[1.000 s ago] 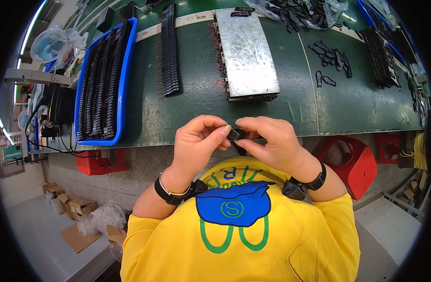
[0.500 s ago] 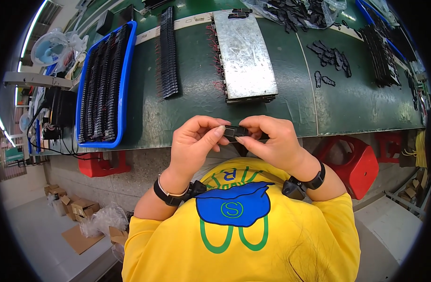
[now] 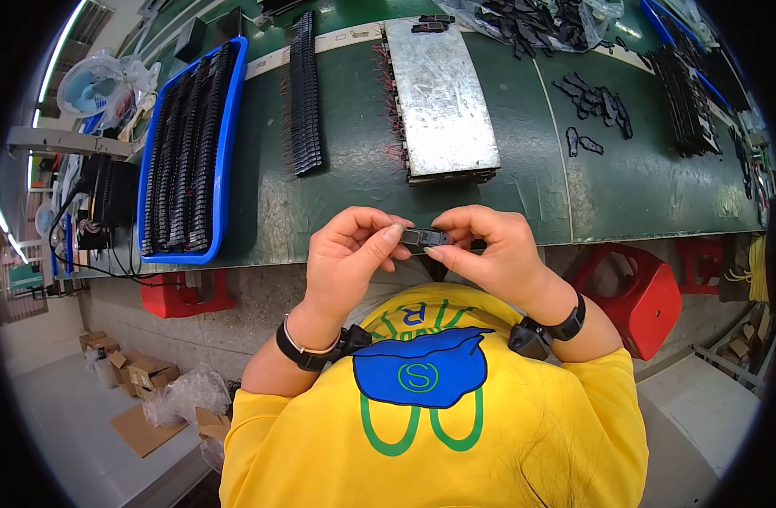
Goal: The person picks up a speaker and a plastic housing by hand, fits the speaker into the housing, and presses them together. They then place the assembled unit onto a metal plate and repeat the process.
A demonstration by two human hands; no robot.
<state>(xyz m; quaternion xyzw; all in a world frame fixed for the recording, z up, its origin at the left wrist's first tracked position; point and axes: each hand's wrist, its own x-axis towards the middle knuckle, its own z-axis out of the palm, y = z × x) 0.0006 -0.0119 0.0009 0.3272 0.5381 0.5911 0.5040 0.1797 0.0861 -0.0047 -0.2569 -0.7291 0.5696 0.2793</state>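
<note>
Between my two hands, just above the table's near edge, is a small black plastic housing (image 3: 423, 237). My left hand (image 3: 354, 247) pinches its left end between thumb and fingers. The right end is gripped by the thumb and fingers of my right hand (image 3: 490, 245). Beyond the hands, a silvery metal plate (image 3: 443, 102) lies on top of a stack of black parts with red wires along its left side. Two loose black pieces (image 3: 584, 144) lie to the right on the green table.
A blue tray (image 3: 224, 161) of black parts in rows stands at the left. Next to it runs a long row of black parts (image 3: 304, 102). Loose black pieces (image 3: 595, 100) and a full plastic bag (image 3: 604, 21) lie farther right. Red stools (image 3: 651, 300) stand below the table edge.
The black housing has tilted slightly in my fingers, showing more of its upper face. Both hands keep their pinch and have barely moved.
</note>
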